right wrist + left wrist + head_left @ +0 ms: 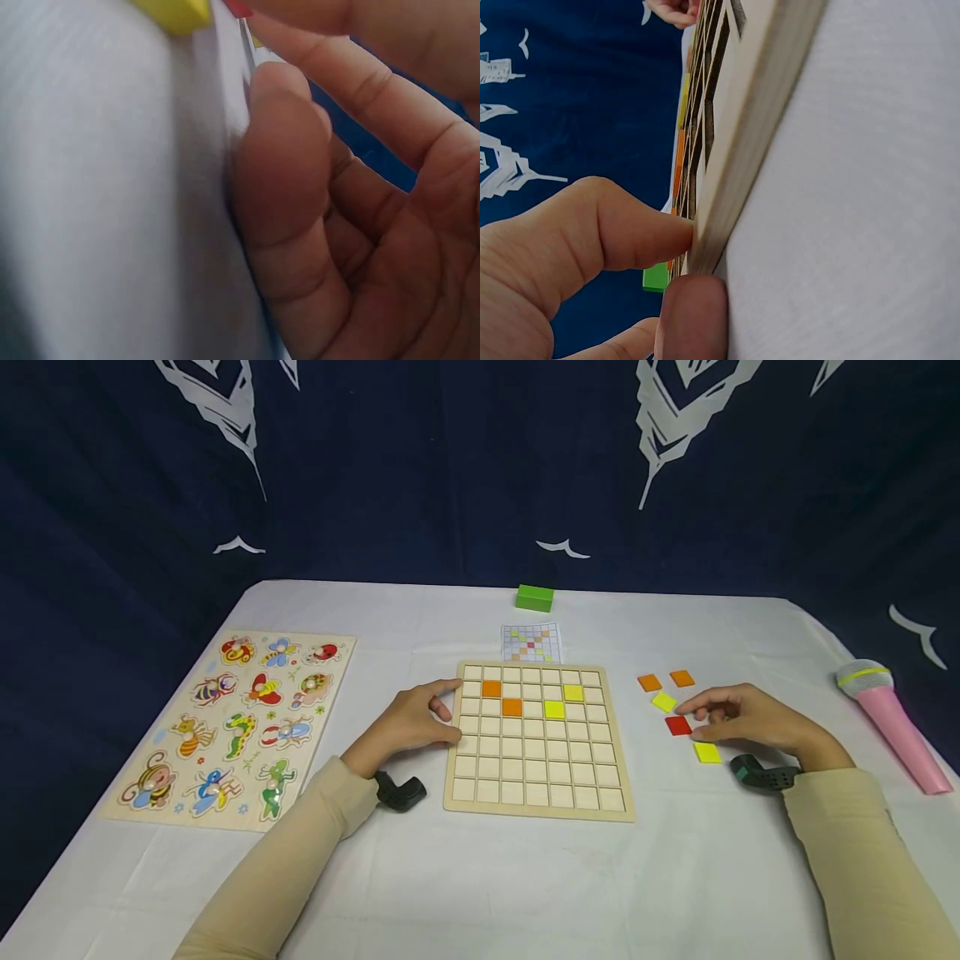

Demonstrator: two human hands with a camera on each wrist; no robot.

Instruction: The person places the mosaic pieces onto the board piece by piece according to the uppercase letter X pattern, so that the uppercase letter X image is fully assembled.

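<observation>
A wooden grid board [536, 817] lies mid-table, with two orange tiles [491, 688] and two yellow tiles [554, 709] in its squares. My left hand [405, 720] touches the board's left edge, thumb and forefinger spread along it; the left wrist view has two fingertips right at the wooden rim. To the right of the board, my right hand [750, 722] reaches over loose tiles, its fingers loosely bent. Its fingertips are right by a red tile [677, 726], between a yellow tile [663, 702] and another yellow tile [707, 752]. Two loose orange tiles [649, 682] lie farther back.
A small pattern card [531, 643] lies behind the board, with a green block [535, 598] beyond it. An insect puzzle board [240, 727] lies at the left. A pink toy microphone [900, 735] is at the far right. A dark blue curtain [450, 468] hangs behind the table.
</observation>
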